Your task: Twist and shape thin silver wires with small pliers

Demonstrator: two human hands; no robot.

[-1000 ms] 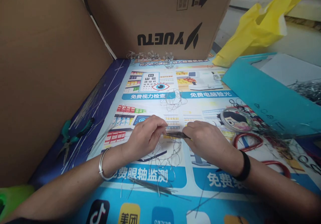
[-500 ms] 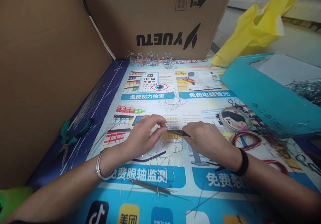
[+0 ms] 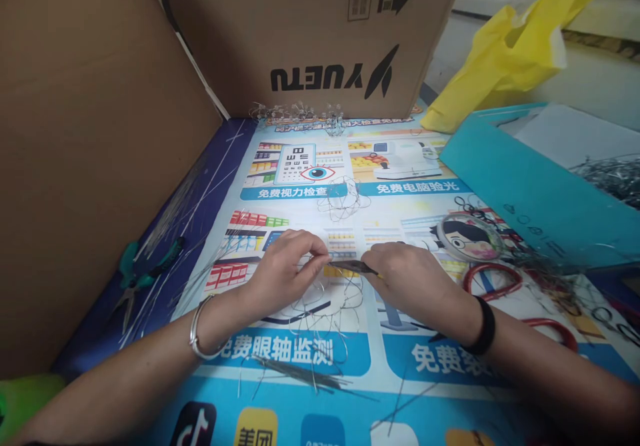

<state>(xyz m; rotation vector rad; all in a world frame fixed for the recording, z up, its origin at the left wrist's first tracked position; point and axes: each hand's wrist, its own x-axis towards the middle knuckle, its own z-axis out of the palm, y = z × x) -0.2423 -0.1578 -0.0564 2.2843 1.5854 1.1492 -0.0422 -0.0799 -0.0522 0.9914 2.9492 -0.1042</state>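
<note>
My right hand [image 3: 407, 276] is wrapped round a pair of pliers [image 3: 354, 267], whose dark jaws point left. The pliers' tip meets the pinched fingertips of my left hand [image 3: 290, 266]. Between thumb and forefinger the left hand grips a bent wire frame [image 3: 345, 299], its thin loops hanging below the fingers. Exactly where the jaws bite is too small to make out. A bundle of straight wires [image 3: 300, 371] lies on the printed mat in front of my hands. Another looped wire piece [image 3: 345, 199] rests beyond them.
Teal-handled pliers [image 3: 131, 279] and loose wires lie at left. Red-handled scissors [image 3: 493, 291], a round clear case [image 3: 469, 238] and tangled wire are at right. A teal box [image 3: 525, 199] holds wire pieces. Cardboard walls [image 3: 320, 39] enclose the back and left; a yellow bag [image 3: 500, 66] stands back right.
The pliers and my right hand have shifted very slightly left, closer to the left fingertips. The hanging wire loops have turned a little. Everything else stays put.
</note>
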